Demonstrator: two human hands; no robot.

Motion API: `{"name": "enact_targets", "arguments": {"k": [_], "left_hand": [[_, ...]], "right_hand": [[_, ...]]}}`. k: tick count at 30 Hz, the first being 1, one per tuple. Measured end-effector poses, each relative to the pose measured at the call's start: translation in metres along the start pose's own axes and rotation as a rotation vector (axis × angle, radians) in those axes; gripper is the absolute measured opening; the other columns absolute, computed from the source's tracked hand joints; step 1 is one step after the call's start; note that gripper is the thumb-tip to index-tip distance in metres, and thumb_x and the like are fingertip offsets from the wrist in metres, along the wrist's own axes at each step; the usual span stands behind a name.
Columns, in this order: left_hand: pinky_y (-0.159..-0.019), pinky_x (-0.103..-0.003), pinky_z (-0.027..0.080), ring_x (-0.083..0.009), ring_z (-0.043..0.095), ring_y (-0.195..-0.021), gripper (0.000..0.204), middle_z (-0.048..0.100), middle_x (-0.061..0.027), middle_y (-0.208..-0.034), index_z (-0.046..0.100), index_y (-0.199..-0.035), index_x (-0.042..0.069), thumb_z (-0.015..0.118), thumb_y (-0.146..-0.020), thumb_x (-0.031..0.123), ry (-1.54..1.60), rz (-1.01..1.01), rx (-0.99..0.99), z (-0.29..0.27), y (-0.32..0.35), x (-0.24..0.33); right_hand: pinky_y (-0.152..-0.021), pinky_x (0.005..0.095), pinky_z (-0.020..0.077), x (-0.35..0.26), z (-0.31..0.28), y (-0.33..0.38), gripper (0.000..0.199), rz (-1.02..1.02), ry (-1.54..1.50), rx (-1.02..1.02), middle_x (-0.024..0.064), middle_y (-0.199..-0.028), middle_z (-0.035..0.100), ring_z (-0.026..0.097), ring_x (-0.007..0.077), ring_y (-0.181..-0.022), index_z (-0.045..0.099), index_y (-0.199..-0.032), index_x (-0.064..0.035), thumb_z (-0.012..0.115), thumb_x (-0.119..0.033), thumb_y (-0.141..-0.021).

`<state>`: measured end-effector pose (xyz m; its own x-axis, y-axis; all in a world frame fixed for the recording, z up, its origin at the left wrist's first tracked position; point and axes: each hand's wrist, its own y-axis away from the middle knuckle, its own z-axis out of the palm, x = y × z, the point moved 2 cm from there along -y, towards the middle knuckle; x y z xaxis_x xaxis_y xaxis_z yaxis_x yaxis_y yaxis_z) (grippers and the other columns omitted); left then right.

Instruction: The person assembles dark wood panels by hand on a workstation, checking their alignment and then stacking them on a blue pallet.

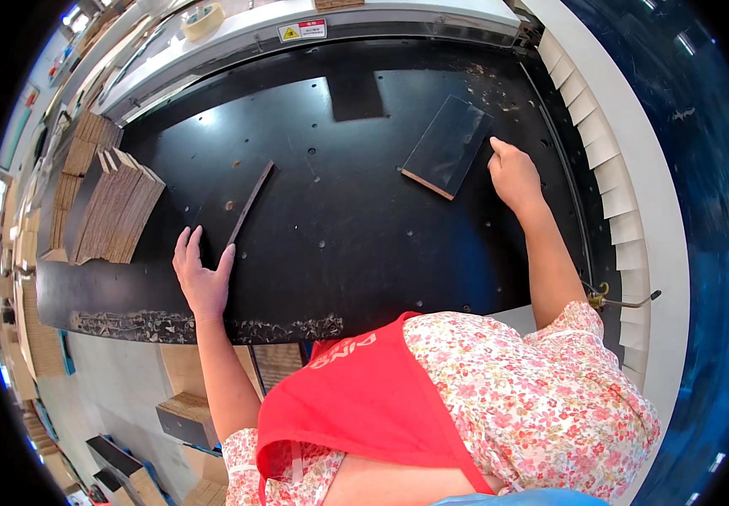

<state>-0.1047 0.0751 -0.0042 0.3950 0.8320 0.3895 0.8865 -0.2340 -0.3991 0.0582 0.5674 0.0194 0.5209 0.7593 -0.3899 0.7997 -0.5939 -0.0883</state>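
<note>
A dark rectangular board (pixel 449 145) with a brown edge lies tilted on the black worktop (pixel 339 270), right of the middle. My right hand (pixel 516 173) is just to its right, fingers curled in and fingertips close to its long edge; I see nothing in them. A thin, narrow brown strip (pixel 251 202) slants across the left half of the worktop. At its near end is my left hand (pixel 203 277), with fingers spread and the thumb tip at or almost touching the strip. Whether they touch, I cannot tell.
A stack of dark-faced boards (pixel 120 211) stands at the worktop's left edge. A white machine beam with a warning label (pixel 302 31) and a tape roll (pixel 203 23) runs along the back. White pleated guarding (pixel 605 160) lines the right side, with a small metal lever (pixel 626 301).
</note>
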Motion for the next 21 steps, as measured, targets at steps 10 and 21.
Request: {"name": "enact_targets", "arguments": {"k": [10, 21], "left_hand": [[-0.112, -0.043, 0.037, -0.0330, 0.046, -0.132, 0.060, 0.050, -0.0120, -0.145, 0.058, -0.134, 0.008, 0.080, -0.081, 0.027, -0.012, 0.007, -0.001, 0.001, 0.002, -0.003], [-0.113, -0.043, 0.034, -0.0337, 0.045, -0.134, 0.061, 0.049, -0.0129, -0.146, 0.057, -0.135, 0.007, 0.079, -0.079, 0.019, 0.017, -0.022, -0.020, -0.001, 0.001, 0.001]], "right_hand": [[-0.111, 0.0407, 0.0384, -0.036, 0.000, 0.016, 0.040, -0.675, 0.383, -0.133, 0.0046, -0.155, 0.042, 0.041, 0.0249, -0.142, 0.064, -0.124, -0.0065, 0.058, 0.003, -0.085], [-0.092, 0.0411, 0.0557, -0.020, 0.017, -0.073, 0.013, -0.496, 0.443, 0.005, 0.0117, -0.130, 0.052, 0.056, 0.0306, -0.121, 0.066, -0.099, -0.0043, 0.061, -0.008, -0.087]]}}
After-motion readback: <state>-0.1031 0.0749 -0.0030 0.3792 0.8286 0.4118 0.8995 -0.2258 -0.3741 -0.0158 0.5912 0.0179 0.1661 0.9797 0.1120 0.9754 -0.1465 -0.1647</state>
